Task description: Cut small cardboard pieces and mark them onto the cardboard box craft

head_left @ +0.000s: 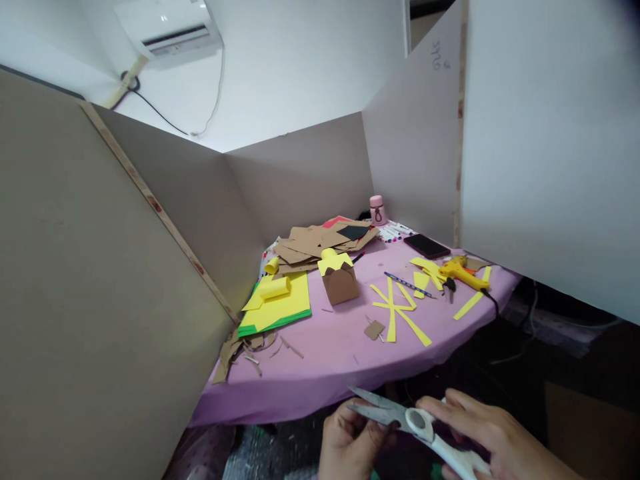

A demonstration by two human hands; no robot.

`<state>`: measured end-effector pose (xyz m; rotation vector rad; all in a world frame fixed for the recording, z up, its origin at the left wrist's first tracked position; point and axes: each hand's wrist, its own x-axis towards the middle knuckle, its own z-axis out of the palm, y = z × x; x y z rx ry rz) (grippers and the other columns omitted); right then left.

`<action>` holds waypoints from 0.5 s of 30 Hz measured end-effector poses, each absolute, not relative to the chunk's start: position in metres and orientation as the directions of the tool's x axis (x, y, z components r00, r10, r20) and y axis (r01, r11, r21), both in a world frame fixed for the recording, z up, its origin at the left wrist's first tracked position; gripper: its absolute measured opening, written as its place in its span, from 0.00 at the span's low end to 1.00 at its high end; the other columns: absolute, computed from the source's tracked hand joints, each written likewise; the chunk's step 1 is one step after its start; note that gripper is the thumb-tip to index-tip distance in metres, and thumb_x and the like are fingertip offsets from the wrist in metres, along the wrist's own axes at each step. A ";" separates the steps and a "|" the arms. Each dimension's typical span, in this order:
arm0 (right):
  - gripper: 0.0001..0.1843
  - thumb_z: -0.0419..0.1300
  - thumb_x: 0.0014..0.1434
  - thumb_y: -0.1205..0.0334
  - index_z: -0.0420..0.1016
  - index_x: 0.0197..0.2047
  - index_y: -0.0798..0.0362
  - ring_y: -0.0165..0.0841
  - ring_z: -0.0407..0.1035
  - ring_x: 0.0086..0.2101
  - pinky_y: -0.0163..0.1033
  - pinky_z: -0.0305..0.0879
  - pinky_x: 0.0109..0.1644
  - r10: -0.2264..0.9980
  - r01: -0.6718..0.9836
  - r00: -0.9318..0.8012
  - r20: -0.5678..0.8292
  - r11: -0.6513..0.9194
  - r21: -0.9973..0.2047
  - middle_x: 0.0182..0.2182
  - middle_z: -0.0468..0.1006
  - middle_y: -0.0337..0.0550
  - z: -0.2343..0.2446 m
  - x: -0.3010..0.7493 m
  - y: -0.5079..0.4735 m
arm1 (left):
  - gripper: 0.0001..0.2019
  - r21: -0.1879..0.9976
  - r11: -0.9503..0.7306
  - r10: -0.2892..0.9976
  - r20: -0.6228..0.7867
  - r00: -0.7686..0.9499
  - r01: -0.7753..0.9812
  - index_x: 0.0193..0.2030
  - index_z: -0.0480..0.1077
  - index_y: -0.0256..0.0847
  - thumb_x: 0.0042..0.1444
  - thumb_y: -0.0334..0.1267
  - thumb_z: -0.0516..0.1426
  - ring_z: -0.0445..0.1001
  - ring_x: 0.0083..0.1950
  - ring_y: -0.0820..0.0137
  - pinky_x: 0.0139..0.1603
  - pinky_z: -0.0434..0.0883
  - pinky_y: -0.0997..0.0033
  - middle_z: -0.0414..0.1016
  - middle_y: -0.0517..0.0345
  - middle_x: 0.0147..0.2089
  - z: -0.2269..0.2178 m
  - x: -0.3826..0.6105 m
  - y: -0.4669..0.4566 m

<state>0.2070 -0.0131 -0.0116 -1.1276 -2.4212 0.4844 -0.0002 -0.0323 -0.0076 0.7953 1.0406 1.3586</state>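
Right hand (487,427): grasping the white-handled scissors (419,421), fingers wrapped about the grips. Scissors are in front of the table's near edge, nearer the wearer than the cloth; blades parted, tips pointing left. Left hand (350,443): fingers curled, thumb bent over them, right at the lower blade. Cannot tell whether it pinches something (a small dark bit shows by the thumb, too small to name).

Table (330,360) under a pinkish-purple cloth. Around its middle, a brown cardboard box (341,287) topped with yellow paper. Left of it, yellow and green sheets (297,308) with a curled yellow piece on them. Near left corner: cardboard scraps (231,353). Far edge: a heap of cardboard pieces (305,245). Far right corner: pink bottle (378,212), white markers (395,231) just beside it.

Along the right edge, a dark phone (427,246), then a yellow glue gun (463,271). Between box and glue gun, yellow strips (392,317) lie crossed, a patterned pencil (407,283) close by; small cardboard square (374,329) toward the near edge.
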 end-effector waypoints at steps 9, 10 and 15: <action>0.31 0.63 0.45 0.70 0.75 0.56 0.55 0.46 0.79 0.41 0.36 0.76 0.40 0.804 0.666 -0.570 0.171 0.573 -0.477 0.43 0.83 0.55 -0.008 0.207 -0.014 | 0.13 0.936 0.069 0.990 -0.107 -0.092 -0.344 0.21 0.80 0.39 0.32 0.45 0.73 0.70 0.21 0.78 0.25 0.64 0.80 0.79 0.60 0.19 -0.008 -0.001 -0.033; 0.31 0.63 0.45 0.70 0.75 0.56 0.54 0.47 0.78 0.43 0.37 0.76 0.42 0.807 0.677 -0.571 0.151 0.567 -0.470 0.45 0.82 0.55 -0.006 0.207 -0.014 | 0.13 0.940 0.065 0.990 -0.103 -0.095 -0.335 0.21 0.79 0.40 0.32 0.45 0.73 0.70 0.21 0.78 0.25 0.64 0.80 0.78 0.60 0.19 -0.006 -0.001 -0.033; 0.32 0.63 0.47 0.68 0.74 0.57 0.50 0.47 0.77 0.47 0.39 0.75 0.45 0.815 0.693 -0.568 0.116 0.549 -0.467 0.46 0.82 0.52 -0.001 0.208 -0.013 | 0.13 0.957 0.045 0.992 -0.077 -0.099 -0.288 0.18 0.78 0.39 0.34 0.44 0.72 0.68 0.21 0.79 0.25 0.63 0.81 0.76 0.62 0.17 0.002 0.003 -0.036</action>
